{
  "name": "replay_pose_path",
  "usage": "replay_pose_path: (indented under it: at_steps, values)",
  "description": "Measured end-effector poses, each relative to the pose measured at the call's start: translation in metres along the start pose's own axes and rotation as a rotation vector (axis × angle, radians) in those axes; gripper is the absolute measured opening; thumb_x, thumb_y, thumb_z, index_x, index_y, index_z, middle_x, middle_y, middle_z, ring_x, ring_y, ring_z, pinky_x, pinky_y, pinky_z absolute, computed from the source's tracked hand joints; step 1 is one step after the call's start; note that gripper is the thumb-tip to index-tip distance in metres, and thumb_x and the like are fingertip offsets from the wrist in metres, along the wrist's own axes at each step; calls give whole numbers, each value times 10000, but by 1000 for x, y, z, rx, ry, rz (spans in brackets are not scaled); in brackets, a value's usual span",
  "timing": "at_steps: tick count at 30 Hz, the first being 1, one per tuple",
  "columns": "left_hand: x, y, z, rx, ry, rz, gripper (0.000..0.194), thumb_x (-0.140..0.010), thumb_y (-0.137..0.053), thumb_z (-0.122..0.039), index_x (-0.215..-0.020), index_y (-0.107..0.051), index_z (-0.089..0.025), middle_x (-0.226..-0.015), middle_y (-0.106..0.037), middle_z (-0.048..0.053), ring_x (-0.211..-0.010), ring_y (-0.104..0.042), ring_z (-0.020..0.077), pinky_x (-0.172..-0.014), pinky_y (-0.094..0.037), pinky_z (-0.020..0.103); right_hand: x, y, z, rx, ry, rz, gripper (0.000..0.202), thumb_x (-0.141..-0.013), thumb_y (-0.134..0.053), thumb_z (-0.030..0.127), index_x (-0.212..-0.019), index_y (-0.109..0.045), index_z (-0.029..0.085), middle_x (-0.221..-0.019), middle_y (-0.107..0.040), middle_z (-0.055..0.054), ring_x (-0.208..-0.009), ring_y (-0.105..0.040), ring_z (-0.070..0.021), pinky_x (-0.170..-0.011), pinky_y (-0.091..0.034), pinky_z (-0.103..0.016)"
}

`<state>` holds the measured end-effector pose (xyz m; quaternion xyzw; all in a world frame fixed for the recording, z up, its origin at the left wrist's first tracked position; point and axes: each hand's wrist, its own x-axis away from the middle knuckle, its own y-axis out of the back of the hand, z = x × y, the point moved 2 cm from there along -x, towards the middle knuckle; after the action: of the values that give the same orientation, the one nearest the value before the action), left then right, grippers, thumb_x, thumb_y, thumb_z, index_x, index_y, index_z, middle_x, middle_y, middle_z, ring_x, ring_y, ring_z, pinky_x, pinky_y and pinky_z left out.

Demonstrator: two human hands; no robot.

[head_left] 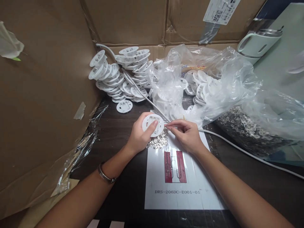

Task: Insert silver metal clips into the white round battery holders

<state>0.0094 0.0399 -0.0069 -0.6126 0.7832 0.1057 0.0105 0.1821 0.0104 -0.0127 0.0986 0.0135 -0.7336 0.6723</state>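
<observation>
My left hand (139,135) is closed on a round white plastic disc (159,121), thumb lying across its face, which has small slots and raised parts. Just right of the disc, my right hand (187,134) has thumb and forefinger pinched together. Whatever sits between those fingertips is too small to make out. Below the disc lies a heap of small shiny metal pieces (157,143) on a white sheet (173,201) in a clear cover. The sheet carries a red-and-white drawing and the print "DRS-206DC-E001-01".
Stacks of similar white discs (111,79) stand at the back left, with a single disc (124,106) in front. A clear plastic bag (239,76) holds more discs. Another bag of metal pieces (247,129) lies right. A white cable (256,158) crosses the table; cardboard walls (133,22) surround it.
</observation>
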Motion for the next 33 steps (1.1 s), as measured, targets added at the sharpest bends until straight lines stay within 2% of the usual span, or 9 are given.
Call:
replay_pose_path:
  at_steps: [4,7,12,16,21,25,28,31,33]
  values:
    - [0,-1,-4,-81,-48,27,381,-776,-712,-358,-1070,-540,-187,-928,-637,49,-809,-636,182,-636,-535,260,0,1,-2,-53,-31,-68,161,-729,-736,250,-862,-692,170,-719,-707,-25,-559,-604,-113,-440,-424,-231]
    - [0,-3,-5,-59,-95,62,511,-706,-774,-322,-1121,-507,-192,-1058,-628,69,-979,-628,226,-829,-541,336,1,2,-2,-46,-3,-117,130,-737,-735,268,-819,-712,170,-779,-715,-36,-548,-585,-101,-429,-422,-227]
    - [0,-6,-3,-5,-144,92,723,-632,-823,-244,-1238,-431,-196,-1216,-575,105,-1135,-581,262,-932,-521,375,1,4,-2,-37,-8,-131,144,-781,-702,264,-901,-749,201,-786,-715,-19,-437,-469,-46,-420,-413,-224]
    - [0,-6,-2,-15,-139,71,662,-673,-798,-241,-1228,-441,-193,-1179,-600,95,-1111,-600,248,-934,-525,376,1,4,-4,-108,-24,-152,343,-766,-724,253,-1105,-684,221,-839,-714,-17,-451,-475,-50,-415,-417,-220]
    - [2,-5,-4,-31,-139,58,658,-688,-784,-257,-1238,-431,-183,-1165,-609,104,-1079,-612,254,-866,-548,360,2,4,-4,-59,-3,-186,104,-751,-744,260,-825,-735,187,-655,-658,0,-431,-463,-61,-404,-376,-230]
    - [3,-4,-4,2,-187,96,619,-743,-723,-232,-1274,-410,-183,-1293,-555,134,-1173,-558,266,-979,-478,400,2,5,-1,33,49,-143,130,-813,-663,233,-905,-754,239,-810,-682,-10,-496,-490,-68,-454,-396,-252]
    - [2,-4,-4,7,-194,107,649,-748,-698,-208,-1320,-392,-186,-1324,-535,133,-1200,-533,276,-1000,-458,410,1,5,0,78,99,-118,192,-848,-603,224,-966,-747,271,-881,-664,-17,-639,-571,-106,-524,-446,-268]
    - [2,-3,-7,-49,-141,114,732,-738,-710,-230,-1384,-365,-208,-1207,-581,112,-1069,-586,269,-828,-533,360,1,6,0,83,115,-115,206,-864,-583,229,-988,-741,274,-898,-640,-26,-710,-587,-121,-536,-450,-267]
    - [2,-2,-9,-89,-113,173,767,-740,-717,-268,-1413,-349,-233,-1077,-602,91,-885,-614,233,-643,-531,303,2,6,0,65,114,-123,191,-859,-595,228,-974,-743,265,-894,-629,-23,-652,-560,-100,-496,-423,-254]
